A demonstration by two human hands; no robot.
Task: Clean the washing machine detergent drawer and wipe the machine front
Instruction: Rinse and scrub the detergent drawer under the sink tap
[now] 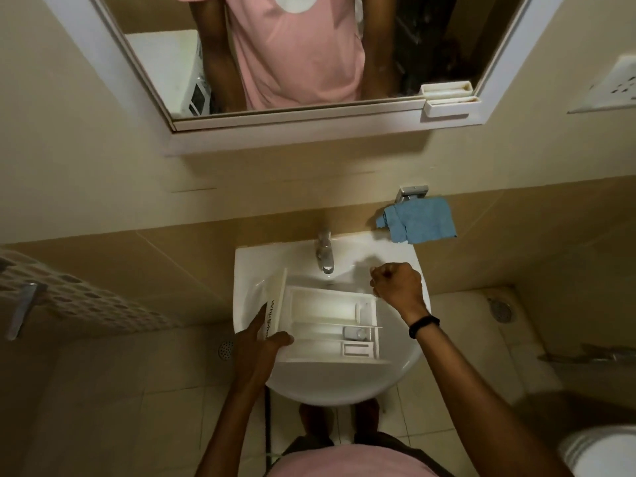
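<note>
White compartmented drawer, open side up.

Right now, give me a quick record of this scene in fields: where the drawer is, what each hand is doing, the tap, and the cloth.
place: bathroom, white sink below a wall mirror
detergent drawer: in the sink basin, open side up, front panel to the left
left hand: holding the drawer's front panel
right hand: closed in a fist at the drawer's far right corner; cannot tell if it holds anything
tap: above the drawer; no clear water stream visible
blue cloth: hanging on a wall holder, right of the tap
</note>
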